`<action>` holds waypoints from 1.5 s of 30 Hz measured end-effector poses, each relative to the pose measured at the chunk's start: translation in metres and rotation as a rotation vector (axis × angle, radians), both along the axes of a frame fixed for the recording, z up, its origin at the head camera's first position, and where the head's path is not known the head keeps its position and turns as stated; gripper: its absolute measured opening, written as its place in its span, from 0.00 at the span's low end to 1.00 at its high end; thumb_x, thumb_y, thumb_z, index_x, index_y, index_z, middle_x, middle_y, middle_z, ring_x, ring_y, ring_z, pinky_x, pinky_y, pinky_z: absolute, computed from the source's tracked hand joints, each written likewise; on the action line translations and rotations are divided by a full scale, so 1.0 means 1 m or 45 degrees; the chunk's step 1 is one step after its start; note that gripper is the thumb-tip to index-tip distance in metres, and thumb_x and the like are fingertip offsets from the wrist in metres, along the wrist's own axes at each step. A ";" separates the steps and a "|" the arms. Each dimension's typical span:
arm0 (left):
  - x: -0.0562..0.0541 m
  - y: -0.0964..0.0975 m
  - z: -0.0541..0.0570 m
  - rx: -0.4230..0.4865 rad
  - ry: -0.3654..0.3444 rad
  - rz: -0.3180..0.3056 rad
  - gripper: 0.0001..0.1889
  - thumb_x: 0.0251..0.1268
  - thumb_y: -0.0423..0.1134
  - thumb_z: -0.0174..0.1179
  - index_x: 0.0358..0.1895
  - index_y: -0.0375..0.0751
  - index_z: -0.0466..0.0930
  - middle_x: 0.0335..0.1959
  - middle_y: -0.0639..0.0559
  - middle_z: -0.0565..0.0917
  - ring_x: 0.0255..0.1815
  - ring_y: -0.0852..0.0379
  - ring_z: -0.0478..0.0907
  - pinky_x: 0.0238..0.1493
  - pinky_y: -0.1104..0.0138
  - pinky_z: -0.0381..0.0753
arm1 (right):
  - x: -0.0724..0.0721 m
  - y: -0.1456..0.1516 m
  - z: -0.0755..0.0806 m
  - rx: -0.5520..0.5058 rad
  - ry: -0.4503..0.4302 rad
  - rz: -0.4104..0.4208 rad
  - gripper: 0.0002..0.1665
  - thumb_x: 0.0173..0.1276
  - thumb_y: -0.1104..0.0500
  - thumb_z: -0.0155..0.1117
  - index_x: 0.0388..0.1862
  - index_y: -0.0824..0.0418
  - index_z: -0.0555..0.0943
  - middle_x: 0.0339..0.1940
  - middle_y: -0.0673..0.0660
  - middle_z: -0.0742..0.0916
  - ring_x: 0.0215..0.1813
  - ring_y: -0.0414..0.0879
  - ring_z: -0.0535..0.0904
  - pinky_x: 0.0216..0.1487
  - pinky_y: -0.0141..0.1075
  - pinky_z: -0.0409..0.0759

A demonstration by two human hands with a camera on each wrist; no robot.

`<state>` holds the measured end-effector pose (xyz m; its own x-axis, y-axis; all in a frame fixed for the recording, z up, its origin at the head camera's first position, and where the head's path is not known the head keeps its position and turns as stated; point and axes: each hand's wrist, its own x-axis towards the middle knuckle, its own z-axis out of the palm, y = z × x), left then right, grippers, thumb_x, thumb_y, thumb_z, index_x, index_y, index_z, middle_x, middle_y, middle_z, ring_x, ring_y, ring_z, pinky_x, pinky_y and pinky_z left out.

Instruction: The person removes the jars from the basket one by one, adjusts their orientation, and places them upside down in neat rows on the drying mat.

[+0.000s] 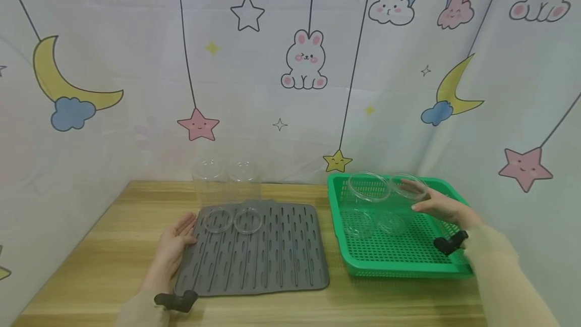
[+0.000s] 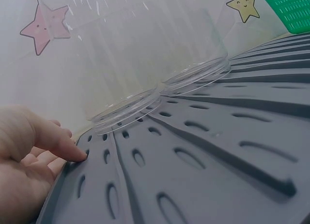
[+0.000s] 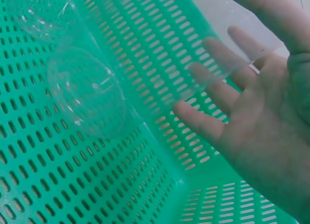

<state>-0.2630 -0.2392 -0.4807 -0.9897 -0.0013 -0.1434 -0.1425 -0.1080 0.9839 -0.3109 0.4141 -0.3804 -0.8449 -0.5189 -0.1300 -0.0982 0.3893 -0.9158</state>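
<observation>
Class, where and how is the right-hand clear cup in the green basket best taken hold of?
Probably best held by the upper wall of the clear cup, coming from the right: it stands on end, so its round side can be wrapped, and the neighbouring cup crowds its left.

The wood-grained table (image 1: 104,246), light brown with a yellowish cast, carries two things directly. I see a flat, dark-grey, ribbed and slotted mat (image 1: 295,246) left of the middle, its back side near the far edge. Just beside it, on the right, a green perforated plastic basket (image 1: 408,270), rectangular and shallow, sits toward the far right corner.
</observation>
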 end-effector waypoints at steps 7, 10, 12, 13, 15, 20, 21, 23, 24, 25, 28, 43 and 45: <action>0.001 0.001 0.001 -0.002 0.012 -0.004 0.43 0.57 0.12 0.40 0.77 0.31 0.37 0.80 0.37 0.42 0.81 0.44 0.42 0.79 0.61 0.46 | 0.009 0.010 0.005 -0.052 0.045 -0.032 0.47 0.71 0.66 0.54 0.81 0.58 0.41 0.69 0.33 0.64 0.78 0.43 0.58 0.72 0.48 0.67; 0.001 0.001 0.001 -0.005 0.017 -0.006 0.43 0.57 0.12 0.40 0.77 0.31 0.37 0.80 0.37 0.43 0.81 0.44 0.42 0.79 0.61 0.46 | 0.011 0.016 0.008 -0.146 0.083 -0.018 0.44 0.72 0.67 0.52 0.81 0.54 0.44 0.63 0.25 0.70 0.63 0.20 0.67 0.58 0.24 0.72; 0.001 0.001 0.001 -0.006 0.016 -0.006 0.43 0.57 0.12 0.40 0.77 0.31 0.37 0.80 0.36 0.42 0.81 0.44 0.42 0.79 0.61 0.46 | 0.012 0.018 0.009 -0.195 0.118 -0.017 0.44 0.73 0.68 0.51 0.81 0.51 0.46 0.62 0.24 0.72 0.61 0.19 0.68 0.54 0.19 0.72; 0.000 0.001 0.001 -0.007 0.017 -0.006 0.43 0.57 0.12 0.40 0.77 0.31 0.37 0.80 0.36 0.42 0.81 0.44 0.42 0.79 0.61 0.46 | 0.013 0.019 0.010 -0.199 0.134 -0.034 0.43 0.73 0.68 0.51 0.80 0.49 0.47 0.62 0.24 0.72 0.61 0.18 0.68 0.54 0.19 0.72; 0.000 0.001 0.001 -0.007 0.016 -0.007 0.43 0.57 0.12 0.40 0.77 0.31 0.36 0.80 0.36 0.42 0.81 0.44 0.42 0.79 0.61 0.46 | 0.015 0.020 0.012 -0.174 0.172 -0.094 0.43 0.72 0.68 0.51 0.80 0.46 0.48 0.62 0.25 0.70 0.59 0.17 0.67 0.53 0.18 0.72; 0.001 0.001 0.002 -0.009 0.011 -0.004 0.43 0.57 0.12 0.40 0.77 0.31 0.36 0.80 0.37 0.42 0.81 0.44 0.42 0.79 0.61 0.46 | 0.019 0.017 0.018 -0.142 0.282 -0.206 0.45 0.71 0.68 0.53 0.80 0.46 0.47 0.65 0.32 0.66 0.58 0.18 0.64 0.53 0.18 0.71; 0.001 0.001 0.002 -0.006 0.008 -0.002 0.43 0.57 0.12 0.40 0.77 0.31 0.36 0.80 0.37 0.43 0.81 0.44 0.42 0.79 0.61 0.46 | 0.020 0.016 0.020 -0.143 0.300 -0.219 0.45 0.71 0.68 0.53 0.80 0.47 0.47 0.66 0.32 0.66 0.59 0.19 0.63 0.53 0.18 0.71; 0.001 0.001 0.002 -0.002 0.005 -0.002 0.43 0.58 0.12 0.41 0.77 0.32 0.36 0.80 0.37 0.42 0.81 0.44 0.42 0.79 0.61 0.46 | 0.022 0.013 0.023 -0.137 0.330 -0.244 0.45 0.71 0.68 0.53 0.80 0.46 0.47 0.65 0.31 0.67 0.61 0.23 0.62 0.52 0.18 0.71; 0.001 0.000 0.002 0.003 0.004 -0.002 0.43 0.58 0.12 0.41 0.78 0.32 0.36 0.80 0.37 0.42 0.81 0.44 0.42 0.79 0.61 0.46 | 0.023 0.012 0.025 -0.134 0.345 -0.259 0.45 0.72 0.68 0.53 0.80 0.47 0.48 0.64 0.31 0.67 0.61 0.24 0.61 0.52 0.18 0.71; 0.001 0.000 0.002 0.006 0.001 -0.001 0.43 0.58 0.12 0.41 0.78 0.32 0.36 0.80 0.37 0.42 0.81 0.44 0.42 0.79 0.61 0.46 | 0.023 0.010 0.027 -0.127 0.359 -0.276 0.45 0.72 0.68 0.53 0.80 0.46 0.48 0.63 0.30 0.67 0.61 0.25 0.61 0.52 0.18 0.71; 0.001 -0.001 0.001 0.033 0.001 0.002 0.43 0.58 0.12 0.41 0.78 0.32 0.36 0.80 0.37 0.42 0.81 0.44 0.42 0.79 0.61 0.46 | 0.026 0.005 0.033 -0.124 0.398 -0.340 0.44 0.72 0.67 0.54 0.80 0.47 0.48 0.62 0.30 0.67 0.60 0.26 0.63 0.50 0.17 0.71; 0.006 -0.005 0.020 0.054 -0.007 0.052 0.39 0.67 0.19 0.40 0.78 0.38 0.35 0.80 0.43 0.43 0.81 0.47 0.44 0.77 0.67 0.55 | 0.035 -0.026 0.070 -0.049 0.533 -0.695 0.39 0.68 0.59 0.64 0.74 0.45 0.60 0.70 0.44 0.67 0.76 0.53 0.53 0.70 0.62 0.54; 0.007 -0.005 0.026 0.077 0.014 0.065 0.38 0.69 0.19 0.39 0.78 0.37 0.34 0.80 0.42 0.43 0.81 0.47 0.44 0.77 0.67 0.54 | 0.036 -0.031 0.075 -0.018 0.565 -0.721 0.25 0.67 0.59 0.66 0.60 0.55 0.69 0.73 0.49 0.65 0.78 0.57 0.51 0.69 0.65 0.54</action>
<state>-0.2560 -0.2441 -0.4551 -0.9900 -0.0436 -0.1338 -0.1244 -0.1742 0.9768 -0.2752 0.3828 -0.3050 -0.9565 0.0159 0.2915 -0.2485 0.4793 -0.8417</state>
